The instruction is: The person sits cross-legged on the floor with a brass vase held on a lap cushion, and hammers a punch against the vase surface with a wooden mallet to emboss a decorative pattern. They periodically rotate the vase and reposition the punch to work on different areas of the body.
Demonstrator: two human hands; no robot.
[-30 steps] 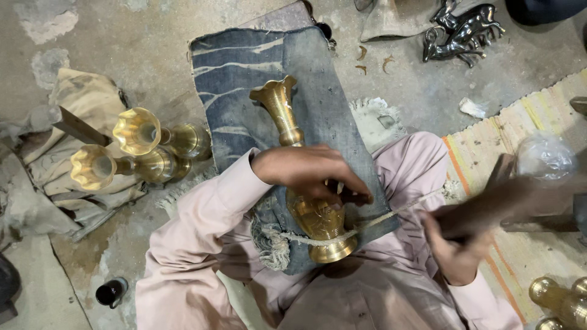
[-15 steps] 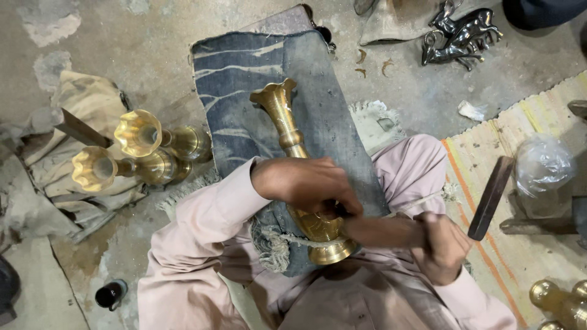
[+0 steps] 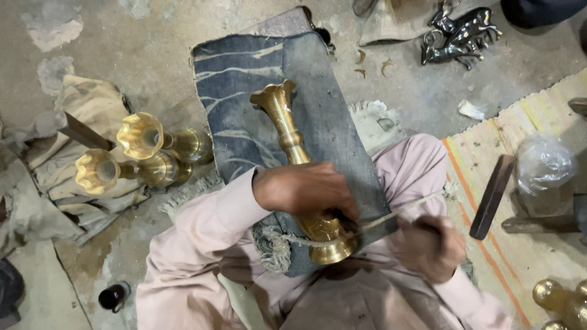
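Note:
A tall brass vase (image 3: 286, 125) lies on a blue denim cloth (image 3: 244, 73) across my lap, its flared mouth pointing away from me. My left hand (image 3: 306, 189) presses down on the vase's lower body, just above its round base (image 3: 330, 241). A thin rope (image 3: 397, 214) crosses the base and runs taut to the right over my knee. My right hand (image 3: 431, 247) is blurred to the right of the base, closed around a short dark tool that points toward the base.
Two more brass vases (image 3: 140, 137) (image 3: 101, 171) lie on rags at the left. On the striped mat (image 3: 520, 119) at the right are a dark bar (image 3: 489, 195) and a plastic-wrapped lump (image 3: 544, 165). Dark metal animal figures (image 3: 458, 36) stand far right, a small black bottle (image 3: 113, 296) lower left.
My right hand swung in from the right toward the vase's base, then drew back a little to the right. My left hand stayed pressed on the vase.

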